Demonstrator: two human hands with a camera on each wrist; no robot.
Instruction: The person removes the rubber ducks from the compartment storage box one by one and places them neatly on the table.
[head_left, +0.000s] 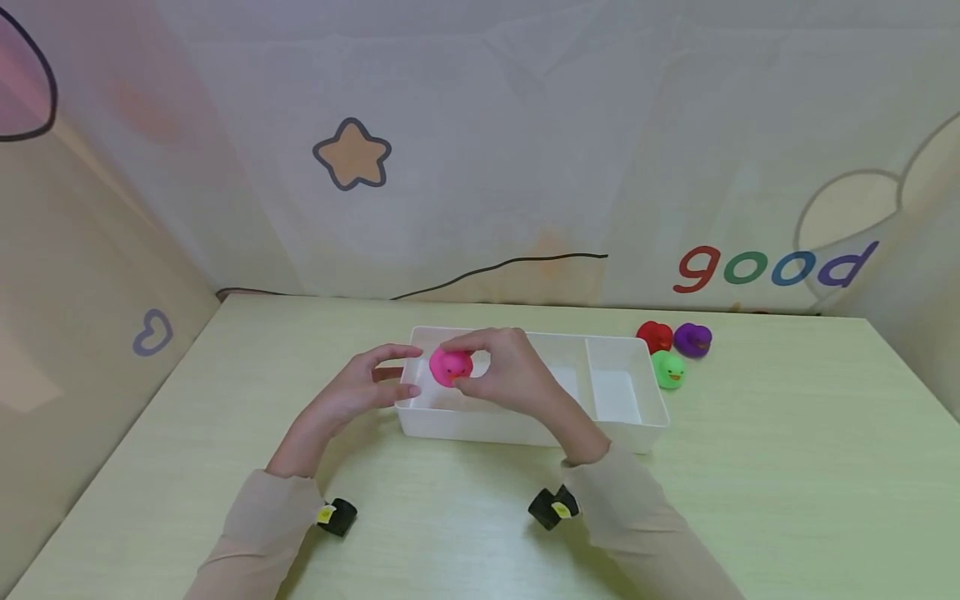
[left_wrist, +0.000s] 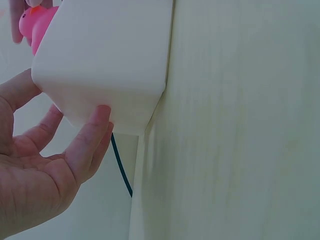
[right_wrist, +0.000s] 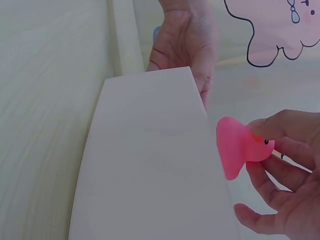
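Observation:
A pink toy duck (head_left: 451, 367) is pinched between the thumb and fingers of my right hand (head_left: 510, 371), above the left compartment of a white divided box (head_left: 480, 425). In the right wrist view, the duck (right_wrist: 245, 147) shows beside the box's top edge, with the right fingers round its head. My left hand (head_left: 360, 387) holds the box's left end. In the left wrist view, thumb and fingertips of the left hand (left_wrist: 55, 160) touch the box (left_wrist: 110, 55) at its rim and end wall.
Right of the box, a red duck (head_left: 655, 336), a purple duck (head_left: 692, 340) and a green duck (head_left: 668, 369) stand close together on the pale table (head_left: 787, 467). A printed cloth wall (head_left: 510, 167) rises behind the table.

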